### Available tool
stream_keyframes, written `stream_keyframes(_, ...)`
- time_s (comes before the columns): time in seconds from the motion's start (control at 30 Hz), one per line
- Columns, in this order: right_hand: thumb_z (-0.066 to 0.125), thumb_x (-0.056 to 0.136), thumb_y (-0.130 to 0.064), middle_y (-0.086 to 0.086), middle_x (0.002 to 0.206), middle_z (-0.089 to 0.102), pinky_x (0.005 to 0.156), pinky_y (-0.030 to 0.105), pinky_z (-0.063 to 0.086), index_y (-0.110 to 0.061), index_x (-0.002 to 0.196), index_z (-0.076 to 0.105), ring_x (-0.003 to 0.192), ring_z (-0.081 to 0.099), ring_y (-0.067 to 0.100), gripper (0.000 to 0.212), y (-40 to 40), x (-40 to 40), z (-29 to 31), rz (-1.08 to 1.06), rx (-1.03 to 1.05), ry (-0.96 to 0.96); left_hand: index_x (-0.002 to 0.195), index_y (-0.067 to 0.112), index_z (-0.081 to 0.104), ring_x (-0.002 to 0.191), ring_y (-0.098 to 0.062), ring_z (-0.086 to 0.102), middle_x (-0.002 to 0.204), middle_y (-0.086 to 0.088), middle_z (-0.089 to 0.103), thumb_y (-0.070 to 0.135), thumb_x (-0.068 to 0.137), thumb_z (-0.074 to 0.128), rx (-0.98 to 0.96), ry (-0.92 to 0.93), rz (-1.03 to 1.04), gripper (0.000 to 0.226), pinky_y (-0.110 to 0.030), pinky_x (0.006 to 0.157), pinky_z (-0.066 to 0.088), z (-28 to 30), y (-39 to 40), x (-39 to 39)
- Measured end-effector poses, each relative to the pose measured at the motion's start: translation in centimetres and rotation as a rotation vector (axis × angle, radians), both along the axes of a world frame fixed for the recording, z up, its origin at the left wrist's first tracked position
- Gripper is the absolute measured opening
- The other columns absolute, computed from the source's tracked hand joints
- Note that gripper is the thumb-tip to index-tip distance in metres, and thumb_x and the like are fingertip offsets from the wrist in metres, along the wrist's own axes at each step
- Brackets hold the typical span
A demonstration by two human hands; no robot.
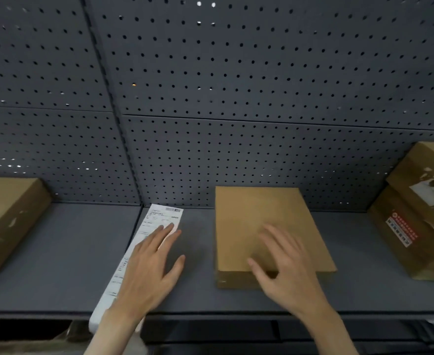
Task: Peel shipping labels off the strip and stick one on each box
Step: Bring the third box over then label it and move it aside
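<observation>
A white strip of shipping labels [157, 221] lies on the grey shelf, running from the back wall to the front edge and hanging over it. My left hand [149, 270] rests flat on the strip, fingers spread, holding nothing. A flat brown box [257, 216] with a bare top lies to the right of the strip. My right hand [287, 267] hovers over or touches the box's near right part, fingers apart and empty.
The grey shelf [57, 252] has a perforated grey back wall [236, 98]. A brown box [3, 221] sits at the far left. At the far right stand stacked boxes [415, 221] with torn label remains and a red sticker. A lower shelf shows below the front edge.
</observation>
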State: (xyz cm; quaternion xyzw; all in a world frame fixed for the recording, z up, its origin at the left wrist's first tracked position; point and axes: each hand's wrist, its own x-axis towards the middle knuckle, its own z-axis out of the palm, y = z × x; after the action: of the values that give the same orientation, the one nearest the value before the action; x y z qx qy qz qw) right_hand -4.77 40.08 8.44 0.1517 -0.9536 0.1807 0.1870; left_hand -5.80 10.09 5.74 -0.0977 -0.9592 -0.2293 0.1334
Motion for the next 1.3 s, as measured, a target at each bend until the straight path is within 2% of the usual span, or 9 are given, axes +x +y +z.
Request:
stream_keyframes(0.13, 0.062, 0.093, -0.049, 0.000, 0.145, 0.057, 0.118, 0.039, 0.032, -0.016, 0.131, 0.066, 0.140, 0.048, 0.018, 0.050, -8.0, 1.0, -1.2, 0.209, 0.122, 0.047, 0.138, 0.022, 0.057, 0.140, -0.021, 0.047, 0.149, 0.003, 0.053, 0.047, 0.091, 0.047, -0.152, -0.005, -0.004, 0.055, -0.041, 0.103, 0.045, -1.2, -5.7, 1.4)
stream_keyframes(0.37, 0.055, 0.091, -0.061, -0.001, 0.148, 0.056, 0.118, 0.034, 0.023, -0.018, 0.135, 0.062, 0.142, 0.045, 0.018, 0.062, -17.9, 2.6, -5.3, 0.423, 0.280, -0.049, 0.131, 0.021, 0.063, 0.133, -0.019, 0.052, 0.142, 0.003, 0.059, 0.048, 0.088, 0.052, -0.277, -0.012, -0.110, 0.051, -0.030, 0.102, 0.035, -3.9, -12.4, 3.1)
stream_keyframes(0.5, 0.054, 0.087, -0.065, -0.004, 0.145, 0.059, 0.113, 0.033, 0.042, -0.021, 0.132, 0.065, 0.138, 0.050, 0.016, 0.063, -20.5, 3.6, -7.9, 0.466, 0.375, -0.107, 0.130, 0.025, 0.064, 0.137, -0.015, 0.050, 0.145, 0.005, 0.057, 0.051, 0.094, 0.046, -0.253, -0.052, -0.170, 0.048, -0.030, 0.105, 0.040, -5.6, -13.5, 3.5)
stream_keyframes(0.67, 0.053, 0.097, -0.051, -0.004, 0.142, 0.063, 0.111, 0.028, 0.034, -0.021, 0.125, 0.070, 0.136, 0.054, 0.016, 0.045, -21.2, 4.7, -8.7, 0.405, 0.269, -0.062, 0.126, 0.023, 0.068, 0.132, -0.017, 0.055, 0.140, 0.004, 0.062, 0.051, 0.094, 0.047, -0.203, -0.025, -0.185, 0.047, -0.034, 0.099, 0.049, -5.9, -13.6, 3.4)
stream_keyframes(0.73, 0.051, 0.101, -0.045, -0.003, 0.137, 0.066, 0.108, 0.028, 0.039, -0.021, 0.121, 0.072, 0.134, 0.056, 0.016, 0.037, -21.3, 5.1, -8.6, 0.397, 0.198, -0.035, 0.121, 0.025, 0.070, 0.130, -0.016, 0.056, 0.137, 0.007, 0.063, 0.051, 0.093, 0.049, -0.165, -0.013, -0.183, 0.043, -0.034, 0.096, 0.050, -5.8, -13.6, 3.3)
stream_keyframes(0.87, 0.045, 0.107, -0.034, -0.004, 0.129, 0.070, 0.100, 0.029, 0.047, -0.019, 0.119, 0.073, 0.130, 0.058, 0.014, 0.035, -21.0, 5.5, -7.8, 0.377, 0.089, 0.020, 0.108, 0.028, 0.073, 0.114, -0.005, 0.062, 0.123, 0.019, 0.065, 0.049, 0.095, 0.049, 0.139, -0.029, -0.109, 0.034, -0.028, 0.091, 0.049, -4.8, -13.8, 3.5)
stream_keyframes(1.03, 0.040, 0.108, -0.034, -0.003, 0.131, 0.070, 0.103, 0.028, 0.043, -0.012, 0.123, 0.073, 0.133, 0.056, 0.014, 0.043, -20.1, 5.2, -5.0, 0.293, -0.092, 0.058, 0.066, 0.025, 0.055, 0.062, -0.005, 0.051, 0.068, 0.011, 0.053, 0.049, 0.092, 0.056, 0.728, -0.034, 0.043, 0.035, -0.022, 0.061, 0.040, -1.6, -13.6, 5.6)
stream_keyframes(1.13, 0.048, 0.104, -0.029, -0.001, 0.131, 0.070, 0.105, 0.029, 0.043, -0.010, 0.124, 0.073, 0.134, 0.056, 0.015, 0.037, -19.4, 4.8, -3.6, 0.284, -0.094, 0.087, 0.059, 0.017, 0.055, 0.062, -0.006, 0.045, 0.062, 0.007, 0.049, 0.052, 0.085, 0.062, 0.967, -0.197, -0.021, 0.044, -0.021, 0.061, 0.037, -0.9, -12.8, 7.0)
stream_keyframes(1.3, 0.051, 0.101, -0.029, -0.001, 0.130, 0.070, 0.103, 0.031, 0.046, -0.011, 0.124, 0.073, 0.131, 0.056, 0.013, 0.036, -19.1, 4.3, -2.5, 0.304, -0.088, 0.075, 0.063, 0.028, 0.068, 0.063, -0.004, 0.050, 0.061, 0.006, 0.057, 0.032, 0.084, 0.079, 1.060, -0.216, -0.067, 0.025, -0.019, 0.061, 0.039, -1.0, -10.7, 7.5)
